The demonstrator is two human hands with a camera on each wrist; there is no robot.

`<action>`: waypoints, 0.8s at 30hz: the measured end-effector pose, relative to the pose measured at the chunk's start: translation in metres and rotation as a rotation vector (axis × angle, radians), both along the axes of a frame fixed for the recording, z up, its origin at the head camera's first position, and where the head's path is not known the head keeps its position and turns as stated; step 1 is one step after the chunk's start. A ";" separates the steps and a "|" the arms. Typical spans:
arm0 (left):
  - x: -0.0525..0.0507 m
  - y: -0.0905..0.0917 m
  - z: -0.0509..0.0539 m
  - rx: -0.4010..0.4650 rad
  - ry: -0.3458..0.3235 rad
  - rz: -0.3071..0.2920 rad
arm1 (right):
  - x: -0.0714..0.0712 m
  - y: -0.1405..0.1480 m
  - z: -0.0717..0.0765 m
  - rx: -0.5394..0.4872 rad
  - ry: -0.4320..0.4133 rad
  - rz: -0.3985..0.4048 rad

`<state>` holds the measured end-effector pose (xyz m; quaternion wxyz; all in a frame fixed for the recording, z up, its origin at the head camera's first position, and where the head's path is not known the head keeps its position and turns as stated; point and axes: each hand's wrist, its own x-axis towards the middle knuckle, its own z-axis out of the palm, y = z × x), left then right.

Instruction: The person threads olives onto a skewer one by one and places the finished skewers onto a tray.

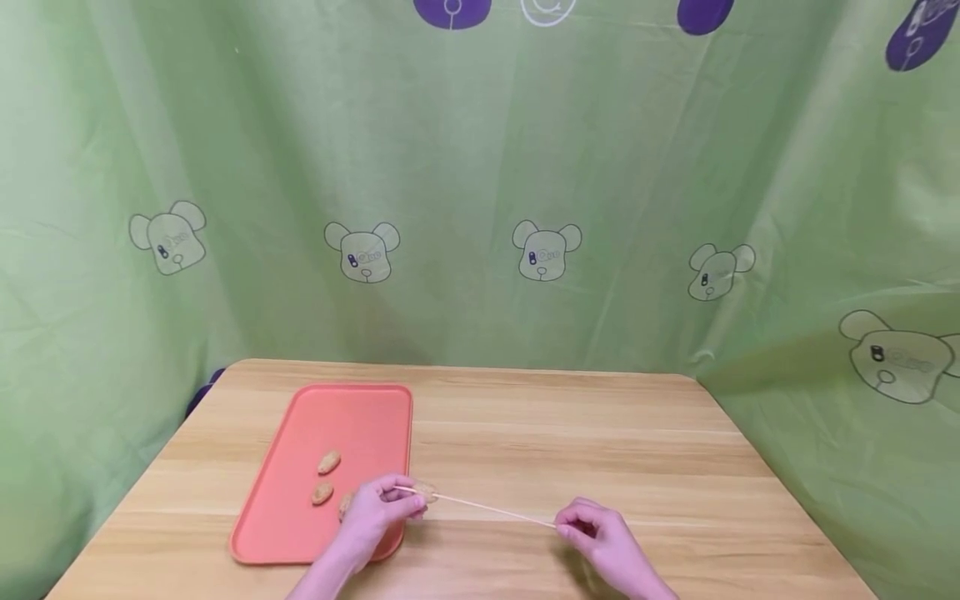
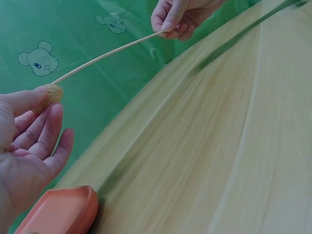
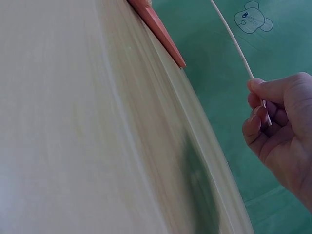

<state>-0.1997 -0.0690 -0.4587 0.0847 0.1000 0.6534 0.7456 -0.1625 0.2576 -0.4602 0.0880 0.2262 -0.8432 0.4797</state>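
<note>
Above the tray's right edge, my left hand [image 1: 375,510] pinches a tan, oval, rough-skinned food piece [image 2: 55,92] between thumb and fingers. A thin wooden skewer [image 1: 495,509] stretches from that piece across to my right hand [image 1: 597,537]. Both hands hold it slightly above the table, and it bows a little in the left wrist view. In the right wrist view, thumb and index finger grip the skewer [image 3: 236,44] near its end, with a short tip showing past them. Fingers partly hide where skewer and piece meet.
A salmon-pink tray [image 1: 352,417] lies on the left of the wooden table [image 1: 570,442]. On it are similar tan pieces, one farther back [image 1: 328,462], one nearer [image 1: 322,494] and one partly behind my left hand [image 1: 345,505]. Green printed curtain [image 1: 450,167] surrounds the table.
</note>
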 end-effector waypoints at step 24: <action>0.002 0.012 -0.010 0.199 -0.064 0.020 | -0.003 -0.009 0.004 -0.007 -0.016 -0.046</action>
